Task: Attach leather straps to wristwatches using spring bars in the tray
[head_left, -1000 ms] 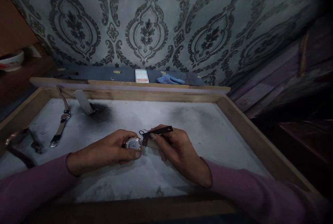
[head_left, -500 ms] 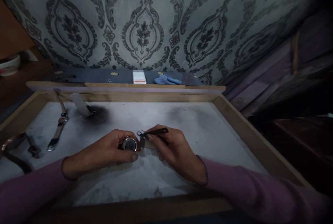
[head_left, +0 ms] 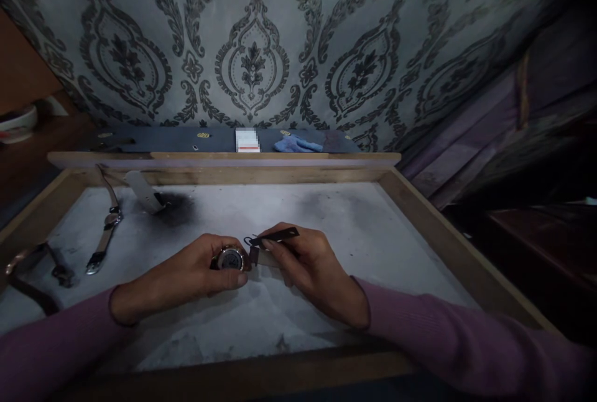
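My left hand (head_left: pixel 191 271) is closed around a round metal watch (head_left: pixel 232 259), thumb along its lower edge and fingers over the top. The watch's flat round side faces up. In my right hand (head_left: pixel 310 268), closed in a pinch, are slim black tweezers (head_left: pixel 282 236) with a hole at the blunt end and a curved tip pointing left. Beneath them a dark brown strap end (head_left: pixel 254 255) with a paler stretch shows beside the watch, partly hidden by my right fingers. Whether strap and watch are joined there, I cannot tell.
Both hands are over a wooden-rimmed tray (head_left: pixel 433 234) with a stained white bottom. A strapped watch (head_left: pixel 112 220), a pale strap (head_left: pixel 142 190) and a dark brown strap (head_left: pixel 32 287) lie at the left. Behind the rim are a blue cloth (head_left: pixel 298 143) and a small white box (head_left: pixel 247 140).
The view has shifted slightly, so the wall and tray sit a little differently. Both hands keep nearly the same pose, with the watch and tweezers still held.
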### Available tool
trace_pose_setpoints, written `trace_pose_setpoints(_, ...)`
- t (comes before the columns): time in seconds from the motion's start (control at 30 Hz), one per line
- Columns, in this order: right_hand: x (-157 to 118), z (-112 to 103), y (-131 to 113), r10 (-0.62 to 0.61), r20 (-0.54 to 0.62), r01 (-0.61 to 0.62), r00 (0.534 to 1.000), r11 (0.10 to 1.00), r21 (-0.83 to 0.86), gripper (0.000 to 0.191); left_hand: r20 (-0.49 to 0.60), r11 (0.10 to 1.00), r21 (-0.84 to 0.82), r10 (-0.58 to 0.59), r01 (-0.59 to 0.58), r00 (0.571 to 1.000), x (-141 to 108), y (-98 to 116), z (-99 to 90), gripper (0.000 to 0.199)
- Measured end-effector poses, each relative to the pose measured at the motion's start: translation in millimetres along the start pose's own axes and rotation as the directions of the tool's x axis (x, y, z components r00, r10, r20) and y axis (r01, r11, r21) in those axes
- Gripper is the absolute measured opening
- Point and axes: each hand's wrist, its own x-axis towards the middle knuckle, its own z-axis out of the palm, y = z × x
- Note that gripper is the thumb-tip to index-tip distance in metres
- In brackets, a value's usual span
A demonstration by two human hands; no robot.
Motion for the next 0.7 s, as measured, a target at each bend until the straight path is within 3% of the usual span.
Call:
trace_pose_setpoints(0.2,1.1,-1.8,-1.7,-0.061,0.012,0.062,0.998,0.996,-0.066,0.017,-0.074,0.983,0.169,0.083,-0.070,0.994,-0.3,2.0,4.1,0.020)
trace_pose_setpoints(0.43,-2.6,-1.6,1.6,-0.114,0.054,0.120,0.992,0.985,-0.120,0.016,-0.158,0.862,0.505,0.147,-0.047,0.976,-4.6,-0.6,5.0,0.016)
trace_pose_setpoints(0.7,-3.6,-0.1,3.5,-0.139,0.079,0.151,0.987,0.973,-0.174,0.017,-0.147,0.780,0.622,0.212,-0.077,0.966,-6.1,-5.4,5.0,0.019)
